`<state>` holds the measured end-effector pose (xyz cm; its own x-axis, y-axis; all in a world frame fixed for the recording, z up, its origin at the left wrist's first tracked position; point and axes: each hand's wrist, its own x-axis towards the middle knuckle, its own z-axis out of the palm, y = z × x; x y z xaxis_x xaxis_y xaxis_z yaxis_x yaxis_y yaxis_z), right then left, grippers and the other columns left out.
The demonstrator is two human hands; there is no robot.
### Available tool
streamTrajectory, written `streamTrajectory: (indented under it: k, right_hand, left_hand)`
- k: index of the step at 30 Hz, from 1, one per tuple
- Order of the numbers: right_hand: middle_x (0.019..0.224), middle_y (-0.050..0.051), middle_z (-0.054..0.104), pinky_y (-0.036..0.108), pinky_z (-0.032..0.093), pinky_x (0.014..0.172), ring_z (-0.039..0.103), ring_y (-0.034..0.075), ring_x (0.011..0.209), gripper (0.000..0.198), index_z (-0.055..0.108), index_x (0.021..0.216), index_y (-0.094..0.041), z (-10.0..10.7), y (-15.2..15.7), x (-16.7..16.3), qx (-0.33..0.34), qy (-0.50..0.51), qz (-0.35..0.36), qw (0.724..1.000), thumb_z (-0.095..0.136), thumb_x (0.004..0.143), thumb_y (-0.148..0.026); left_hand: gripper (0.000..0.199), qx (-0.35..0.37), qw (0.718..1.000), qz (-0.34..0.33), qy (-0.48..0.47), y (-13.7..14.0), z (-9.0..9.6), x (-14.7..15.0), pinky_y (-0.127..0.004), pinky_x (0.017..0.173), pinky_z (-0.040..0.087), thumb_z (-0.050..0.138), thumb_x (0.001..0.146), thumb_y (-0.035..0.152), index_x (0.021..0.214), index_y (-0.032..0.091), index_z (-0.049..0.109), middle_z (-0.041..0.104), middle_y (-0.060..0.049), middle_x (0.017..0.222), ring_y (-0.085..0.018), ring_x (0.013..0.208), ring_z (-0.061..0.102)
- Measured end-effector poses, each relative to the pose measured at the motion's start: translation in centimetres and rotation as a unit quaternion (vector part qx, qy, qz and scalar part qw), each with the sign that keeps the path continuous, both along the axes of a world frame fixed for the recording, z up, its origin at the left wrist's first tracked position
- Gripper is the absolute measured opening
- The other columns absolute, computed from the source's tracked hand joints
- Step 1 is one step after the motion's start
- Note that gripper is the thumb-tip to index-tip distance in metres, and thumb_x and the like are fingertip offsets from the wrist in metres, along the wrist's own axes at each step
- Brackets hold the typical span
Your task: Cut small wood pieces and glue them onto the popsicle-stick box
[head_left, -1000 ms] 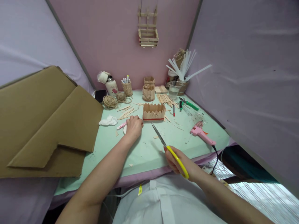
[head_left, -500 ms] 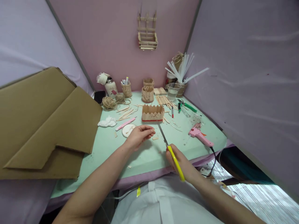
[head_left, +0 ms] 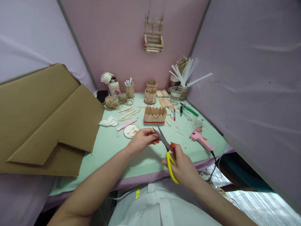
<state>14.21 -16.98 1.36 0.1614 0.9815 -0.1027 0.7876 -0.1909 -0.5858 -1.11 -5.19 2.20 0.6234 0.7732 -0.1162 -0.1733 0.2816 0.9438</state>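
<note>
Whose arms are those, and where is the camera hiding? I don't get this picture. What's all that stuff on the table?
There's no robot here, just a person using two bare hands. The camera is worn on their head, looking forward and down, so you see roughly what they see.

The right hand holds yellow-handled scissors with the blades apart. The left hand has its fingers pinched together by the blades; anything between them is too small to tell.

On the pale green table, just beyond the hands, stands a little box with a zigzag top. Near the left hand are a white dish and a pink pen-shaped tool. A pink glue gun lies off to the right.
</note>
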Motion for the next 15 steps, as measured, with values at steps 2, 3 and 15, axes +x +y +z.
streamTrajectory:
  k: [2,3,15]
  right_hand:
    - [0.073,0.000,0.052,0.025,0.026,0.053,0.048,0.017,0.059,0.034,0.035,0.097,-0.023,-0.04,-0.02,-0.01,-0.001,-0.008,0.000,1.000,0.055,0.076,-0.039]
    - [0.073,0.000,0.053,0.024,0.026,0.053,0.049,0.017,0.059,0.033,0.035,0.097,-0.023,-0.04,-0.04,-0.01,-0.002,-0.011,0.000,1.000,0.054,0.076,-0.040]
    - [0.062,-0.003,0.050,0.024,0.023,0.050,0.048,0.017,0.054,0.023,0.031,0.084,-0.024,-0.15,-0.41,0.16,-0.021,-0.016,0.020,0.999,0.049,0.078,-0.038]
  left_hand:
    - [0.026,0.006,1.000,-0.006,-0.003,-0.01,-0.05,-0.01,-0.020,0.060,0.042,0.072,0.066,0.033,0.078,0.011,0.065,0.065,-0.004,0.073,-0.009,0.064,0.057]
    - [0.025,0.008,1.000,-0.007,-0.005,-0.01,-0.07,-0.02,-0.020,0.060,0.042,0.072,0.066,0.033,0.078,0.012,0.065,0.065,-0.004,0.073,-0.009,0.064,0.057]
    - [0.024,0.001,1.000,-0.015,0.026,0.03,0.03,0.03,-0.021,0.061,0.045,0.073,0.062,0.029,0.077,0.011,0.066,0.064,-0.003,0.069,-0.009,0.062,0.057]
